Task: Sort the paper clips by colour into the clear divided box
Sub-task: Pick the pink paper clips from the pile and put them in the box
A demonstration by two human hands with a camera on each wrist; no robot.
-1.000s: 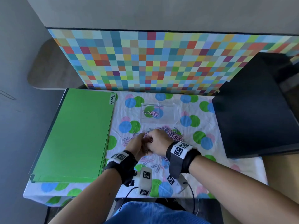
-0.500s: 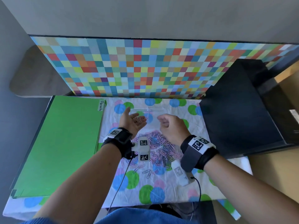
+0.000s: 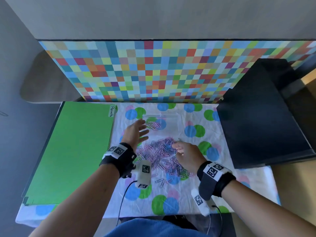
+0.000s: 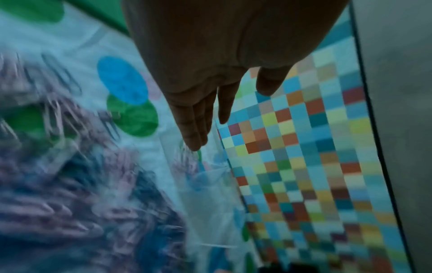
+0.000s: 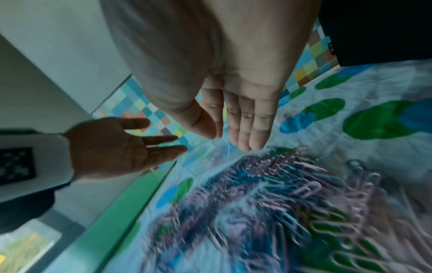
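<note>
— Is there any writing that can be read?

— Only one word. The green folder (image 3: 71, 151) at the left of the bench (image 3: 253, 190) has a small white label (image 3: 112, 110) on its far right corner, and by hand it says "Permits". The bands on both wrists carry black-and-white square code marks, not letters.

— And how do the paper clips look?

— They are thin wire clips, pink and blue (some look more lilac). Most lie in one loose heap, the pile of paper clips (image 3: 162, 154), in the middle of the dotted cloth (image 3: 230, 190). A few single ones lie apart on the near side of the heap.

— Where is the clear divided box?

— The clear divided box (image 3: 168, 124) stands beyond the pile, near the checkered wall (image 3: 171, 71). It is very transparent, so I see mostly its edges. A small group of pink clips (image 3: 153, 125) lies in its left compartment.

— What do the hands do?

— The left hand (image 3: 135, 133) is released, with fingers spread and straight, just beside the left end of the box; it holds nothing. The right hand (image 3: 186, 153) is at the right edge of the pile, fingertips down at the clips. In the right wrist view its fingers (image 5: 247, 122) are straight and together, grasping nothing.
</note>
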